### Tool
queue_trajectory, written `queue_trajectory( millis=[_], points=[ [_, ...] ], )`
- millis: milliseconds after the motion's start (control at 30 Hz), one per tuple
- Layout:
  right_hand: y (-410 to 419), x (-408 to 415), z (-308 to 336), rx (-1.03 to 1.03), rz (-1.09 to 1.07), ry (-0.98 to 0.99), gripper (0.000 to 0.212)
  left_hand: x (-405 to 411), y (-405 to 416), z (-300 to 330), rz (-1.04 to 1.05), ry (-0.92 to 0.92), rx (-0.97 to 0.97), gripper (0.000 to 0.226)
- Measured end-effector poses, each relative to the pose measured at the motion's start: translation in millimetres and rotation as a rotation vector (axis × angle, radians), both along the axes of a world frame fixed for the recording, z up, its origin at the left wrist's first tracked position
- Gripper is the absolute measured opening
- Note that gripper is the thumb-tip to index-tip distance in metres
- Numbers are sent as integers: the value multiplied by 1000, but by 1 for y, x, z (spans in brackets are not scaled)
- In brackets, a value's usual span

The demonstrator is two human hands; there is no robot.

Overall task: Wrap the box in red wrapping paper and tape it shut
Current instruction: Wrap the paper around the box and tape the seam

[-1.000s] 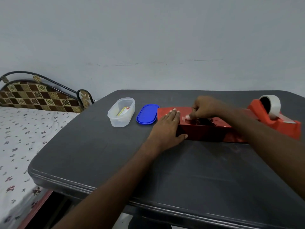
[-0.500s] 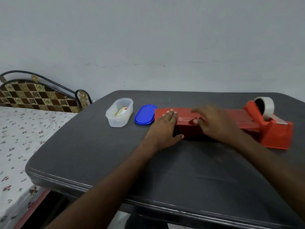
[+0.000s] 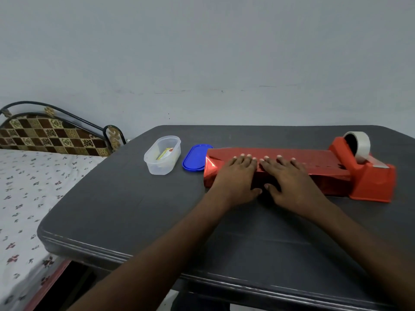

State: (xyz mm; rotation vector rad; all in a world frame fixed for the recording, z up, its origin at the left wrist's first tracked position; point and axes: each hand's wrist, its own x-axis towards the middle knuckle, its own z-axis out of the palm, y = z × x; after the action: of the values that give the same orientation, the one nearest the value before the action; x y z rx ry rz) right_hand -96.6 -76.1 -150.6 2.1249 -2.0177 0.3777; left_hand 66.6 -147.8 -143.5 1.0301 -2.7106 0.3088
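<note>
A: We have the box [image 3: 278,169], wrapped in red paper, lying lengthwise on the dark bench [image 3: 157,212], near its far edge. Where are our hands?

B: Both lie flat on top of it, side by side. Our left hand [image 3: 238,176] is toward the box's left end, our right hand [image 3: 289,180] is at its middle, and the two nearly touch.

A: And the grip?

B: Fingers straight and spread on each, pressing down on the paper; the thumbs hang over the near side. Nothing is pinched.

A: What sits around it?

B: The red dispenser [image 3: 370,176] touches the box's right end, with the tape roll [image 3: 359,147] on top. A blue lid [image 3: 195,157] lies just left of the box, and a clear tub [image 3: 162,154] stands beyond that. A bed [image 3: 27,187] sits left of the bench.
</note>
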Motion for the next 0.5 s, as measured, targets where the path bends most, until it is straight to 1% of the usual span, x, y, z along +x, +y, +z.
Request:
queue_trajectory(
  millis=[200,333,400,500],
  points=[
    [3,1,-4,-55,-27,-31,64,30,-12,-1,68,-73,-110,80],
    [5,4,-2,-56,-46,-74,63,29,-11,0,72,-85,-149,79],
    [5,5,-1,-43,-44,-100,63,29,-11,1,87,-79,-123,80],
    [5,3,5,-33,-49,-183,62,25,-7,7,124,-32,-12,80]
  ],
)
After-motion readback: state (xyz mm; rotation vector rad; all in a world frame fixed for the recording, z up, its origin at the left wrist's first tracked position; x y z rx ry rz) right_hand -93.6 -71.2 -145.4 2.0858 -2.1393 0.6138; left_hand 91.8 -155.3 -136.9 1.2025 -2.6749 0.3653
